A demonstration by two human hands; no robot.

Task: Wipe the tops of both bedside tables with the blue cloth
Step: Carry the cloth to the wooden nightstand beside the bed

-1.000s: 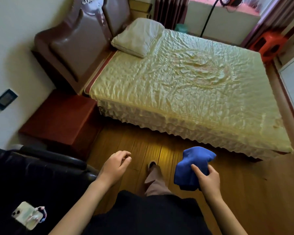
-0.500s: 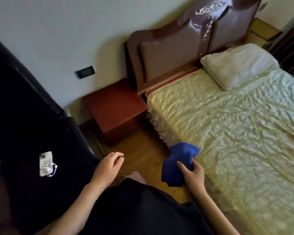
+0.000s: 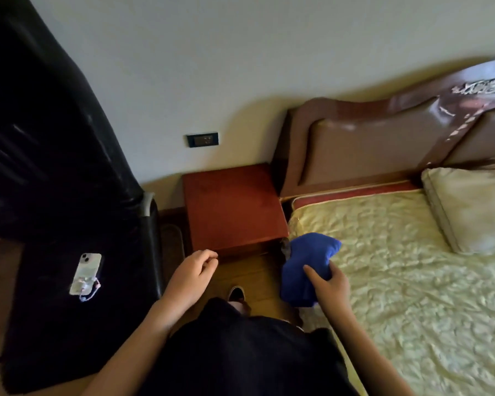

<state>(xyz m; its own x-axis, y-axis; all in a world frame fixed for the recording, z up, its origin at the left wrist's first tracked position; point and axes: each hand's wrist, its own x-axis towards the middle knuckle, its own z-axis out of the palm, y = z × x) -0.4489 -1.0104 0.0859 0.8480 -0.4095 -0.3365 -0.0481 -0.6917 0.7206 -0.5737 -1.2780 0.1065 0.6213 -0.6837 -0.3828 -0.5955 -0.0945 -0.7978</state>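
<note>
The right hand [image 3: 330, 284] grips a bunched blue cloth [image 3: 306, 264], fingers wrapped around its lower half so that the upper corner sticks up free; the cloth is held in the air over the gap between the bed [image 3: 397, 281] and the reddish-brown bedside table [image 3: 232, 207], near the table's front right corner but not touching its top. The left hand [image 3: 190, 277] holds nothing, its fingers loosely curled, and hovers just in front of the table's front edge. The table stands against the pale wall between the padded brown headboard [image 3: 377, 147] and a large black upholstered chair [image 3: 55, 172], with a dark wall socket [image 3: 202, 140] above it. Its top looks bare and glossy, though the dim light makes fine marks on it hard to judge. A white phone [image 3: 85, 273] with a small charm lies on the chair's black seat. The bed carries a crinkled pale yellow-green cover and a cream pillow [image 3: 469, 207] near the headboard. Below the hands, a dark garment [image 3: 240, 350] fills the lower middle, and a dark shoe [image 3: 236, 294] rests on the wooden floor [image 3: 257, 270].
</note>
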